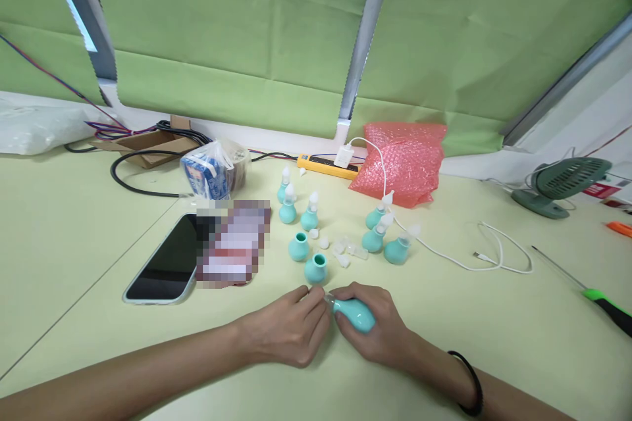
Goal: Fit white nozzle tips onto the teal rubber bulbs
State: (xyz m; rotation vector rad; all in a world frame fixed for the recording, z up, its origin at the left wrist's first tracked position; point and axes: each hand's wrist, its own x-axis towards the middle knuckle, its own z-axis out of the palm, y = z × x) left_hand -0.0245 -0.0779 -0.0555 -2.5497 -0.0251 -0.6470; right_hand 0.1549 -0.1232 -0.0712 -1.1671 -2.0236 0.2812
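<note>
Teal squeeze bulb (356, 316) low on the worktop (459, 322), and the right hand (378, 325) is clamped round it, thumb on the near side, fingers over the far one! Its clear neck (330, 302) points toward ten o'clock, presumably held so to face the left hand (296, 329). That hand curls its fingers in right at the neck; whether they're clamped on it or on some small part, I cannot tell, the knuckles hide it. Between ten and eleven from the held bulb sit two open-mouthed bulbs (316, 270), upright; at twelve, loose clear pieces (350, 248), probably scattered there for easy reach. Tipped bulbs cluster at eleven (287, 212) and one o'clock (372, 241), apparently grouped apart from the open pair!
</note>
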